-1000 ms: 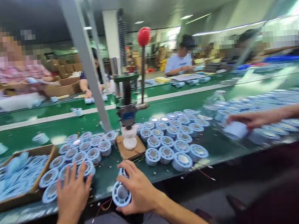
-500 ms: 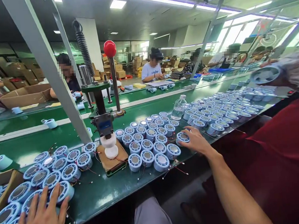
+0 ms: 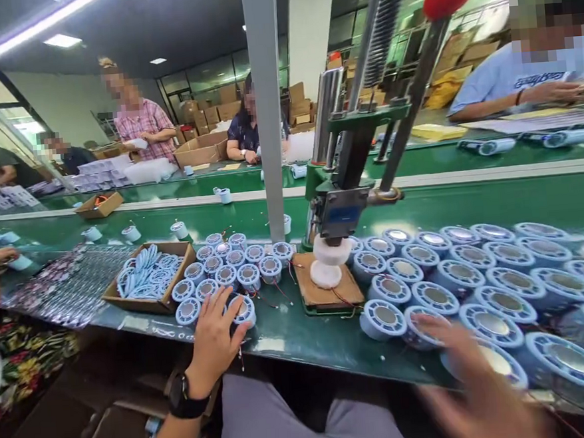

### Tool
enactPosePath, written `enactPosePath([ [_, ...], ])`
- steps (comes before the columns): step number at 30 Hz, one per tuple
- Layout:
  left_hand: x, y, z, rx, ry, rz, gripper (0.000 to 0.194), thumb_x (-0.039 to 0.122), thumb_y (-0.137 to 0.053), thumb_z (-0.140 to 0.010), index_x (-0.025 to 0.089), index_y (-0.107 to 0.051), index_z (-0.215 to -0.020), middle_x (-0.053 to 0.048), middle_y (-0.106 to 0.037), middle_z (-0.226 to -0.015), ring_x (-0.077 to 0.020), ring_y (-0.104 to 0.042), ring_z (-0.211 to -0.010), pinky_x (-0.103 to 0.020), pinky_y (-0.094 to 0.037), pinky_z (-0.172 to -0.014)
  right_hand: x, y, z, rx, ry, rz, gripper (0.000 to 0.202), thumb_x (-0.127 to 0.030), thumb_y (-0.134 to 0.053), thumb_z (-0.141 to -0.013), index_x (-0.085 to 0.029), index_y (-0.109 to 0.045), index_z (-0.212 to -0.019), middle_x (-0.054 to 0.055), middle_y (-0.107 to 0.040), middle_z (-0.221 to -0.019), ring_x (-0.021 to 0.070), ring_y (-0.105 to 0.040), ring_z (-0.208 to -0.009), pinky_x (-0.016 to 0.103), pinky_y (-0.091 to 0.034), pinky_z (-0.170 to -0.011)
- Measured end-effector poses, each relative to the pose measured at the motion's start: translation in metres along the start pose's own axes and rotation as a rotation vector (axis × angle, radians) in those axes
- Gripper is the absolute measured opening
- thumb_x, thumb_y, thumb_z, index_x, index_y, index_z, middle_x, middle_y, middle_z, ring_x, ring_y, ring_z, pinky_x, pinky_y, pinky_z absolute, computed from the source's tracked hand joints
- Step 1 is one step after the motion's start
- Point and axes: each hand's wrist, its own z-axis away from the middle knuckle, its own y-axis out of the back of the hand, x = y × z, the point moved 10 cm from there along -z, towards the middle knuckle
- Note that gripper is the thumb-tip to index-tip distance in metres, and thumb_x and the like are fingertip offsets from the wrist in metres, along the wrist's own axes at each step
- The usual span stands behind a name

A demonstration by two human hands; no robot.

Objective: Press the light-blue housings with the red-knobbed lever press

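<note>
Left hand [image 3: 217, 337]: yours, fingers spread, resting on the left blue housings [image 3: 226, 275], gripping none.
Right hand [image 3: 478, 379]: yours, blurred over the right blue housings [image 3: 460, 274], seemingly splayed and holding nothing.
Press [image 3: 344, 212]: on your desk [image 3: 301, 352], between both groups.

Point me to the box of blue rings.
In the head view, the box sits on the green bench left of centre, just left of the blue round parts by the left hand.
</note>
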Motion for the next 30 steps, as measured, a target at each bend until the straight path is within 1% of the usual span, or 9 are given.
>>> enactPosePath([
  [2,0.009,0.003,0.005,0.007,-0.027,0.105,0.035,0.032,-0.046,-0.098,0.021,-0.062,-0.127,-0.012,-0.058,-0.138,-0.0285,-0.049,-0.132,-0.052,-0.037,-0.113,-0.073,-0.061,-0.02,-0.098,0.165,-0.124,0.071,-0.033,-0.051,-0.089,-0.039,-0.023,-0.154,0.006,-0.04,-0.148,0.0277,-0.046,-0.135,0.047,-0.049,-0.106],
  [4,0.016,0.008,0.01,0.028,-0.048,0.243,0.035,0.029,-0.042,-0.099,0.021,-0.063,-0.126,-0.011,-0.061,-0.134,-0.0256,-0.054,-0.127,-0.048,-0.041,-0.111,-0.122,-0.107,-0.045,-0.173,0.265,-0.191,0.071,-0.027,-0.057,-0.085,-0.027,-0.033,-0.151,0.012,-0.037,-0.149,0.0289,-0.042,-0.137,0.048,-0.045,-0.11],
  [6,0.014,0.018,0.015,0.117,-0.018,0.4,0.036,0.026,-0.037,-0.1,0.02,-0.062,-0.125,-0.011,-0.062,-0.132,-0.0234,-0.057,-0.124,-0.043,-0.045,-0.108,-0.145,-0.134,-0.069,-0.222,0.282,-0.19,0.075,-0.026,-0.065,-0.081,-0.025,-0.037,-0.15,0.015,-0.036,-0.149,0.031,-0.039,-0.138,0.051,-0.041,-0.111],
  [9,-0.012,0.03,0.028,0.324,0.197,0.508,0.034,0.027,-0.038,-0.1,0.02,-0.064,-0.12,-0.012,-0.061,-0.129,-0.0237,-0.056,-0.124,-0.044,-0.046,-0.107,-0.153,-0.149,-0.087,-0.305,0.271,-0.128,0.08,-0.035,-0.073,-0.079,-0.028,-0.037,-0.15,0.015,-0.038,-0.148,0.0323,-0.041,-0.134,0.051,-0.043,-0.108],
  [13,-0.03,0.006,0.044,0.32,0.439,0.578,0.036,0.032,-0.039,-0.1,0.019,-0.061,-0.124,-0.013,-0.059,-0.134,-0.0258,-0.053,-0.128,-0.049,-0.039,-0.112,-0.158,-0.154,-0.089,-0.423,0.279,-0.022,0.08,-0.043,-0.071,-0.081,-0.029,-0.035,-0.151,0.017,-0.041,-0.145,0.0317,-0.05,-0.125,0.047,-0.049,-0.099],
  [17,-0.018,-0.019,0.049,0.28,0.489,0.729,0.041,0.037,-0.039,-0.1,0.02,-0.049,-0.136,-0.014,-0.053,-0.141,-0.0261,-0.049,-0.134,-0.047,-0.038,-0.114,-0.157,-0.153,-0.091,-0.467,0.264,0.061,0.074,-0.044,-0.065,-0.085,-0.026,-0.036,-0.15,0.018,-0.043,-0.143,0.0315,-0.056,-0.117,0.046,-0.054,-0.089],
  [24,0.01,-0.036,0.031,0.215,0.483,0.961,0.062,0.051,-0.052,-0.094,0.022,-0.035,-0.146,-0.016,-0.046,-0.148,-0.0266,-0.052,-0.133,-0.042,-0.043,-0.112,-0.152,-0.132,-0.087,-0.409,0.294,0.194,0.043,-0.034,-0.048,-0.094,-0.023,-0.047,-0.136,0.013,-0.055,-0.121,0.0229,-0.066,-0.091,0.037,-0.057,-0.072],
  [27,-0.002,-0.049,0.026,0.19,0.521,0.996,0.069,0.06,-0.058,-0.086,0.023,-0.041,-0.142,-0.014,-0.053,-0.141,-0.0307,-0.054,-0.13,-0.05,-0.042,-0.113,-0.139,-0.115,-0.084,-0.389,0.267,0.203,0.048,-0.047,-0.052,-0.094,-0.026,-0.044,-0.137,0.008,-0.058,-0.112,0.0212,-0.066,-0.089,0.035,-0.058,-0.069],
  [30,-0.023,-0.065,0.024,0.185,0.538,0.976,0.065,0.063,-0.062,-0.08,0.022,-0.054,-0.13,-0.011,-0.063,-0.128,-0.0338,-0.058,-0.123,-0.055,-0.042,-0.112,-0.111,-0.067,-0.07,-0.294,0.129,0.159,0.064,-0.06,-0.058,-0.087,-0.033,-0.04,-0.142,0.006,-0.057,-0.117,0.0197,-0.066,-0.09,0.032,-0.058,-0.07],
])
